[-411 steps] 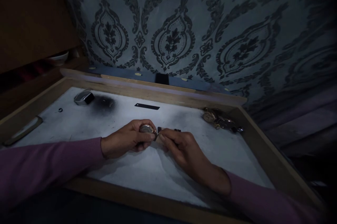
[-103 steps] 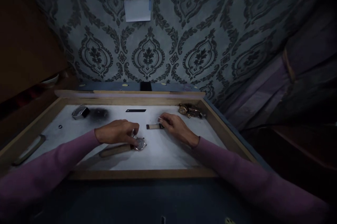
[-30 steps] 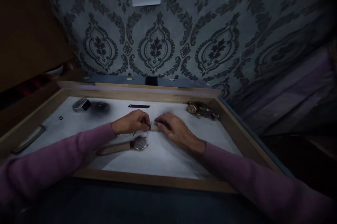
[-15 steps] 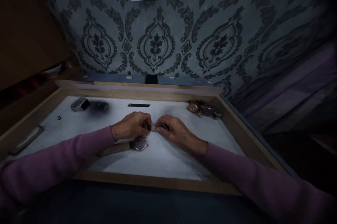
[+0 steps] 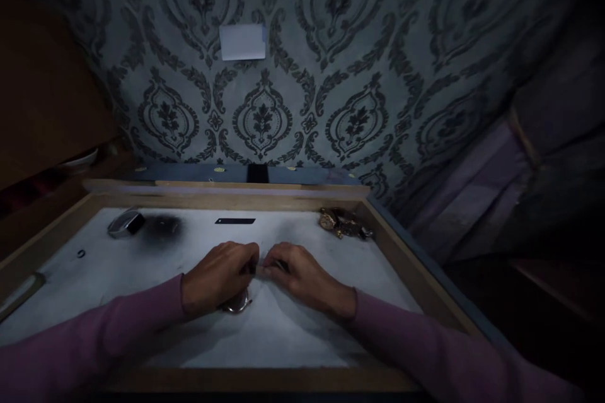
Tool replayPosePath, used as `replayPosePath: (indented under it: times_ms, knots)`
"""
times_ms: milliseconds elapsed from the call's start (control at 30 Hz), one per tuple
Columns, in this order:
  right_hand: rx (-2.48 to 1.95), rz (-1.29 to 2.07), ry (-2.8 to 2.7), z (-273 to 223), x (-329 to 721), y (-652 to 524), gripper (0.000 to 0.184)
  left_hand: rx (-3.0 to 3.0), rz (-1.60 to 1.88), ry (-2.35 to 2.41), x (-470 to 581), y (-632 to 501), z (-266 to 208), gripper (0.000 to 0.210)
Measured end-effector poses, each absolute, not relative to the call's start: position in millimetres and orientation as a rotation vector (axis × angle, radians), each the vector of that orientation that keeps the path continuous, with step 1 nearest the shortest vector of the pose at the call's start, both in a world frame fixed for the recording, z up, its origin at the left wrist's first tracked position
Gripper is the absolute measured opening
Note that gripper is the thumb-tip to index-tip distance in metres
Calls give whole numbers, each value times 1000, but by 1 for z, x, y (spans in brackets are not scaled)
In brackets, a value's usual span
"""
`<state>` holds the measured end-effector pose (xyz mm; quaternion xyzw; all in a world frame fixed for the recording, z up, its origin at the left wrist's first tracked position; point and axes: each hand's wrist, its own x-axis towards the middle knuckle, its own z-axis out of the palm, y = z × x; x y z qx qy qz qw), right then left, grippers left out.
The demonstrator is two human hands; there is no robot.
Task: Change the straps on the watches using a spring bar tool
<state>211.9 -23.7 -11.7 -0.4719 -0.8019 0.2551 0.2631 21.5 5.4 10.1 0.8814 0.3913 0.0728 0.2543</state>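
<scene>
Both of my hands meet over the middle of the white-bottomed tray. My left hand (image 5: 222,277) is closed, thumb and fingers pinching one end of a small tan strap piece (image 5: 259,270). Facing it, my right hand (image 5: 307,280) is closed at the strap's other end, and a thin dark object (image 5: 282,265) shows between its fingers. Most of the strap is hidden by the fingers. Just below my left hand lies a round watch (image 5: 237,303) with a rose-gold case, partly covered by that hand; its own band is hidden under my left arm.
A silver watch (image 5: 126,224) lies at the tray's back left, beside a dark smudge. A flat dark strip (image 5: 235,221) with a hole lies at the back centre, gold-toned watches (image 5: 333,221) at the back right. Left are a small dark ring (image 5: 81,253) and a curved band (image 5: 21,296). A wooden rim (image 5: 227,200) surrounds everything.
My view has tilted up, so the tray and hands appear lower. Both hands keep their pinch on the strap. My left hand now covers more of the round watch.
</scene>
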Motion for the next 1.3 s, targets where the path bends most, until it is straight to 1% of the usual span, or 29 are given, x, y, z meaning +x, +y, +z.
replayPosePath:
  times_ms: [133, 400, 633, 733, 933, 1067, 1300]
  knots:
    - [-1292, 813, -2075, -7, 210, -26, 10, 2297, 260, 1001, 21, 7, 5, 18]
    - [-1321, 1196, -1797, -9, 214, -20, 11, 1709, 320, 877, 21, 16, 4, 18]
    - [-1275, 1443, -1584, -8, 217, -15, 14, 1335, 398, 846, 20, 18, 10, 29]
    - [-1269, 1483, -1515, -11, 217, -13, 17, 1216, 409, 821, 18, 22, 6, 33]
    - [-1302, 1524, -1389, -8, 217, -11, 18, 1069, 436, 752, 14, 29, 1, 33]
    - [-1331, 1535, -1347, -4, 217, -11, 20, 1081, 442, 697, 14, 29, 3, 32]
    - [-1326, 1564, -1310, 0, 217, -12, 15, 1185, 500, 684, 16, 28, 1, 30]
